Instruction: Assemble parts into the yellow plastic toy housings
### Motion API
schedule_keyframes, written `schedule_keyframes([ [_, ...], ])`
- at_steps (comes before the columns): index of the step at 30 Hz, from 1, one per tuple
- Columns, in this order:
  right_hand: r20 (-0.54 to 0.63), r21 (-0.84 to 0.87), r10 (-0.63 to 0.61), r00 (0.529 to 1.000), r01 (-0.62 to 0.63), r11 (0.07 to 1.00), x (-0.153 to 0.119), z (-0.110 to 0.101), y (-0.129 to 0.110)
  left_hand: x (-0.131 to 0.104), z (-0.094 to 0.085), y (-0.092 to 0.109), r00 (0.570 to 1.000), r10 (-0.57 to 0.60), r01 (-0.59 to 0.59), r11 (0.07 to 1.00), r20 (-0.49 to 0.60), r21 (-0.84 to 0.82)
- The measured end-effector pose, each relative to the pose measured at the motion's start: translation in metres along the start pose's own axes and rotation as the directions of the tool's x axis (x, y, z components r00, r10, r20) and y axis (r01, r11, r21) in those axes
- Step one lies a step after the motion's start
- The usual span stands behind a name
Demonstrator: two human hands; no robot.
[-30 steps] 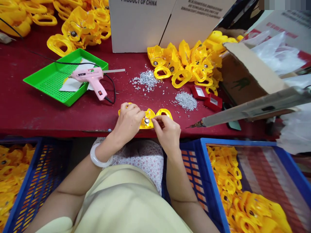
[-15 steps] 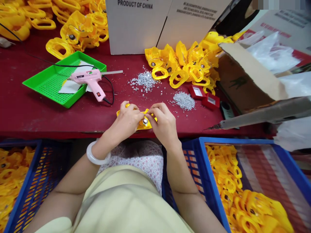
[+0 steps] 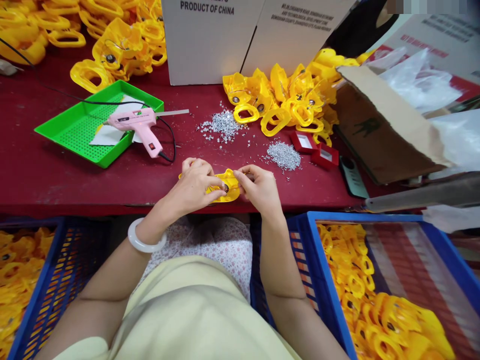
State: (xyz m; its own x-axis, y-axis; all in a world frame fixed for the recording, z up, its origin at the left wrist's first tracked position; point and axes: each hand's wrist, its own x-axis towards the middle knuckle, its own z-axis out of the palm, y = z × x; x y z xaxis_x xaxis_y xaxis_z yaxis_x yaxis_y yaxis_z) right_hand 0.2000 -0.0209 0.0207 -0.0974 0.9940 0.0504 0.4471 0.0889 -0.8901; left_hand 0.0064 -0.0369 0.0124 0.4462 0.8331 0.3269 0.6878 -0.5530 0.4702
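Note:
At the table's near edge lies a yellow plastic toy shell, its hollow inside facing up, with a small round metal part in it. My left hand grips the shell from the left; its thumb and a fingertip press at the round part and hide some of it. Just off the shell's right end, my right hand is pinched closed at the end of a thin wire, which is faint and partly hidden. Beyond the hands are a pile of small silvery pieces and a pile of small screws.
A pink glue gun rests on a green tray at left. Yellow shells are heaped before a white carton. Two red boxes, a phone and a hanging grey tool are at right. Blue crates flank me.
My right hand has drawn back to the right from the round part. My left thumb has come onto that part. The grey tool at right has swung away to the right, uncovering more of the phone.

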Motion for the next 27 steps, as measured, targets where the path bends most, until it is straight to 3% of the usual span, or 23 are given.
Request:
schedule_keyframes([
  [3, 0.021, 0.061, 0.015, 1.0, -0.016, 0.998, -0.002, -0.005, 0.003, 0.0, 0.0, -0.001, 0.994, -0.039, 0.031, 0.997, -0.105, -0.071],
  [7, 0.1, 0.038, 0.005, 0.995, -0.009, 0.999, -0.011, -0.018, 0.008, -0.004, -0.006, -0.001, 0.951, -0.148, 0.122, 0.986, -0.27, -0.112],
  [11, 0.15, -0.234, -0.123, 0.981, 0.156, 0.96, -0.023, -0.03, 0.01, -0.011, -0.009, -0.002, 0.924, -0.209, 0.18, 0.977, -0.321, -0.118],
  [14, 0.097, -0.551, -0.235, 0.967, 0.248, 0.797, -0.029, -0.033, 0.008, -0.015, -0.008, -0.002, 0.914, -0.223, 0.179, 0.971, -0.338, -0.158],
  [17, 0.024, -0.663, -0.307, 0.951, 0.245, 0.708, -0.03, -0.028, 0.006, -0.019, -0.005, 0.0, 0.911, -0.214, 0.159, 0.971, -0.353, -0.178],
  [20, -0.045, -0.493, -0.287, 0.957, 0.228, 0.839, -0.029, -0.018, 0.003, -0.024, -0.002, 0.002, 0.919, -0.175, 0.129, 0.98, -0.354, -0.15],
  [23, -0.089, -0.168, -0.136, 0.987, 0.12, 0.978, -0.026, -0.005, -0.001, -0.028, -0.001, 0.005, 0.931, -0.144, 0.105, 0.986, -0.336, -0.132],
  [27, -0.069, 0.164, 0.061, 0.996, -0.049, 0.985, -0.023, 0.013, -0.008, -0.033, -0.002, 0.008, 0.949, -0.109, 0.071, 0.988, -0.297, -0.138],
])
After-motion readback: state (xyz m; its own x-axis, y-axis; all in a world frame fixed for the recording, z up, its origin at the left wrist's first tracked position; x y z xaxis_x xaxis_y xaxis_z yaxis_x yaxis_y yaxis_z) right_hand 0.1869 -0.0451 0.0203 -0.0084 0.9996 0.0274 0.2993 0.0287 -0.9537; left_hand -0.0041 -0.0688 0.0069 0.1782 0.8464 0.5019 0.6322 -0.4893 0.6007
